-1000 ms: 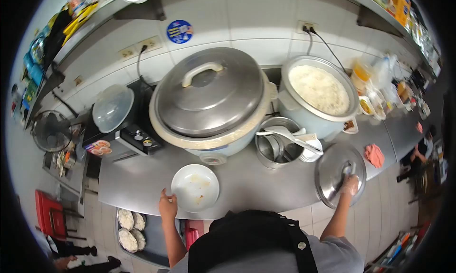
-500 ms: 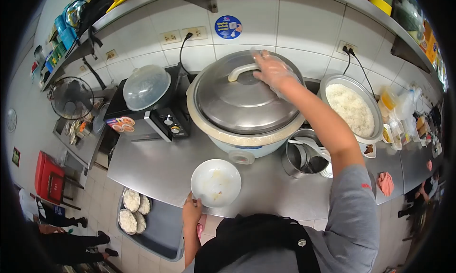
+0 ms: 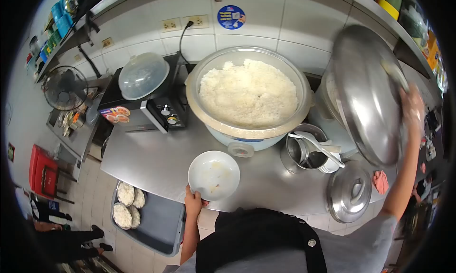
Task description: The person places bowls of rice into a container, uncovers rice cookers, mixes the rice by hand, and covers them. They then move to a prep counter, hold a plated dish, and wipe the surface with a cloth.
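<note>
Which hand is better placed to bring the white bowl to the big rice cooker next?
Probably the left hand: it is at the rim of the white bowl, while the right hand is occupied holding up the big lid.

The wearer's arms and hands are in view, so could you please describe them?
The right hand appears to wear a thin, see-through plastic glove, though blurred; the left hand shows no glove. A short grey sleeve covers the upper right arm; the left forearm is bare.
</note>
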{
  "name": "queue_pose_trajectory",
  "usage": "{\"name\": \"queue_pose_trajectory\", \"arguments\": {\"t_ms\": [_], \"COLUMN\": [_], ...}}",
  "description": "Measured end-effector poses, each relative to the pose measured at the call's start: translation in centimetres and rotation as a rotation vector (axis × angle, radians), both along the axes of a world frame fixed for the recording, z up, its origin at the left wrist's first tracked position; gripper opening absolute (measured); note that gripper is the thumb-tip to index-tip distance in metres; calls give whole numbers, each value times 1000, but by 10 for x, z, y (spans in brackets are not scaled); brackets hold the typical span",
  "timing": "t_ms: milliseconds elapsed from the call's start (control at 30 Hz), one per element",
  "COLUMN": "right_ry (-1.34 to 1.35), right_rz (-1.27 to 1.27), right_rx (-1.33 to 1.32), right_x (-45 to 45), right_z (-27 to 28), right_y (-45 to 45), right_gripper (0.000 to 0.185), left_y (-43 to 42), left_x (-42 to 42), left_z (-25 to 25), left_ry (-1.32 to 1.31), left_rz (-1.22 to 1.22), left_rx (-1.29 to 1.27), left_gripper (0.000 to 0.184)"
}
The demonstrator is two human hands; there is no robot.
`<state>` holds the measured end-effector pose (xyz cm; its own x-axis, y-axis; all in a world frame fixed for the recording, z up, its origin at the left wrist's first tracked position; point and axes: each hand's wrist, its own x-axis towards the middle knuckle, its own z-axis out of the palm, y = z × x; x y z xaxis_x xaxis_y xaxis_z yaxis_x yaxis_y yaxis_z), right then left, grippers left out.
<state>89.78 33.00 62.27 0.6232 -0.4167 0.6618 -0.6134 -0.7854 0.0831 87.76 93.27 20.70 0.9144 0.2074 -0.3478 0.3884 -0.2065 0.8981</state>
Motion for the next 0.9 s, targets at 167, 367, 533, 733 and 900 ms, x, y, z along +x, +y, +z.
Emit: {"name": "queue_pose_trajectory", "arguments": {"t_ms": [167,367,533,733,900], "right_ry": [46,99,104,67,147], "right_rz": [-341,-625,-763,-643,-705], "right_rx": [83,295,545,522,622], "right_x": [-188,-281,-261,-232,-208], "right_z": [-90,-224,-283,-310,-313], "right_y": [-121,-86,-59,-49,-74], "right_gripper": [28,27,29,26,26], "left_y": [46,56,61,49,54], "left_x": [14,35,51,59,66], "left_z": [-89,-27,21,94,92], "left_ry": [-162,39,115,-229,-534], "left_rz": [-28,-61,-142,31,45], "left_rx": [218,46,339,776,817], "left_gripper": [49,51,54,28,17]}}
